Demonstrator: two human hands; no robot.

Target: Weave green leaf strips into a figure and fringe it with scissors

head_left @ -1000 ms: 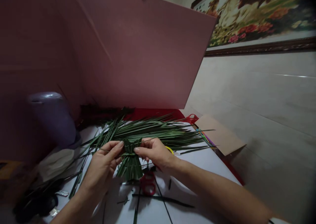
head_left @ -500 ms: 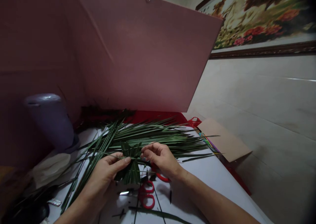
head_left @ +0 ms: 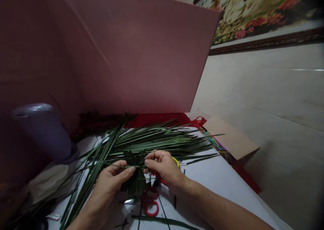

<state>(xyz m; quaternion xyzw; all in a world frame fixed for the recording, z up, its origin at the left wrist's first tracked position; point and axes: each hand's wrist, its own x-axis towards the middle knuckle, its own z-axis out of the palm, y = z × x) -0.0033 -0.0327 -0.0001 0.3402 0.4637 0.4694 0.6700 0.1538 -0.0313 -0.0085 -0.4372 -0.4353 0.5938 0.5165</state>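
A folded green palm-leaf piece [head_left: 136, 185], spread at top and bottom like a bow, is held above the white tabletop. My left hand [head_left: 112, 179] pinches its left side between thumb and fingers. On the other side my right hand [head_left: 163, 169] has thumb and forefinger pressed together at the piece's narrow middle, where a thin strip runs across. Below lie scissors with red handles [head_left: 152, 208], blades pointing left. Another red handle and a yellow loop [head_left: 176, 161] show partly behind my right hand.
Long green leaves [head_left: 162, 140] are heaped across the back of the table [head_left: 202, 179]. At left stand a purple bin-like container [head_left: 47, 132] and a crumpled pale bag [head_left: 48, 182]. A cardboard sheet [head_left: 230, 135] leans by the right wall. One leaf strip [head_left: 164, 220] lies in front.
The camera view has shifted slightly. My right thumb and forefinger have closed together against the leaf piece's middle. The left hand keeps its pinch, and the yellow loop has come into sight.
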